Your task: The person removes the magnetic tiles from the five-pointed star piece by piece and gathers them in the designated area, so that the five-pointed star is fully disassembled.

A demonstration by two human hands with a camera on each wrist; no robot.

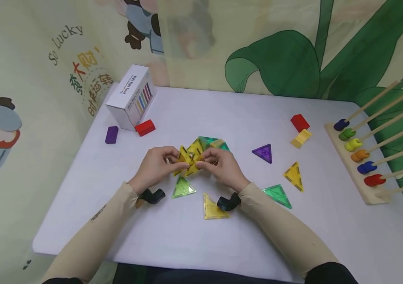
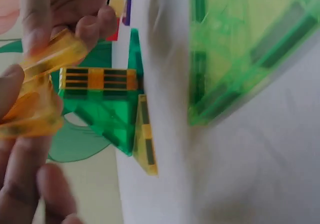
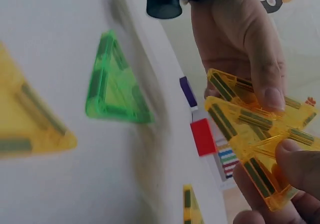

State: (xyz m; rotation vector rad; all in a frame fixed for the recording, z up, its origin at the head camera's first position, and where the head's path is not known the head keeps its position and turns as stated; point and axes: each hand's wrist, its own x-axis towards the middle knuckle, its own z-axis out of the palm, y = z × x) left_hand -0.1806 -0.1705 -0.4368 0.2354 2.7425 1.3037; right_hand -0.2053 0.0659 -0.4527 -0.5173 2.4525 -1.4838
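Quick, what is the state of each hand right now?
Left hand: pinches the yellow triangle tiles.
Right hand: pinches the same yellow tiles from the other side.

Yellow triangle tiles [image 1: 189, 159], a purple triangle [image 1: 263, 153], red blocks [image 1: 145, 127].

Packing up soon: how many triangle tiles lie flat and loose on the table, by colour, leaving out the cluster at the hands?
yellow tiles: 2
green tiles: 2
purple tile: 1
Total: 5
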